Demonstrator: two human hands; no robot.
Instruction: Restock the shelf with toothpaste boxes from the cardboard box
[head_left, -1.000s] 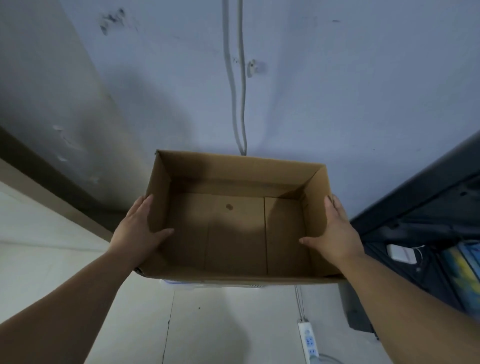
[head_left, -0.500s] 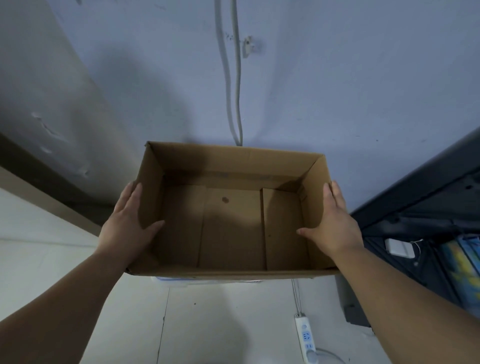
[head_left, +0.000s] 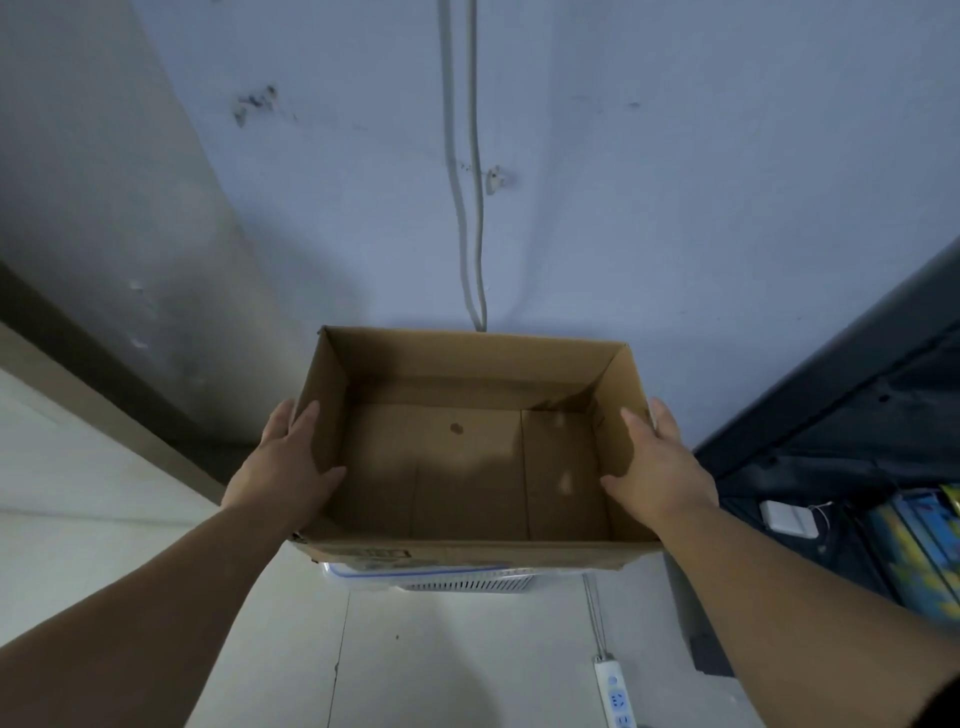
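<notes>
Near floor edge: power strip (head_left: 615, 696). Then left hand (head_left: 283, 470) and right hand (head_left: 662, 467), each grip clamped on a side wall of the box (head_left: 467, 358), thumbs inside. Box sits over a bin (head_left: 431, 579); contact unclear. Box is empty, so unloading looks done. The shelf (head_left: 857, 415) on the right is mostly cut off, and the packs (head_left: 919, 540) on it are unreadable.
</notes>
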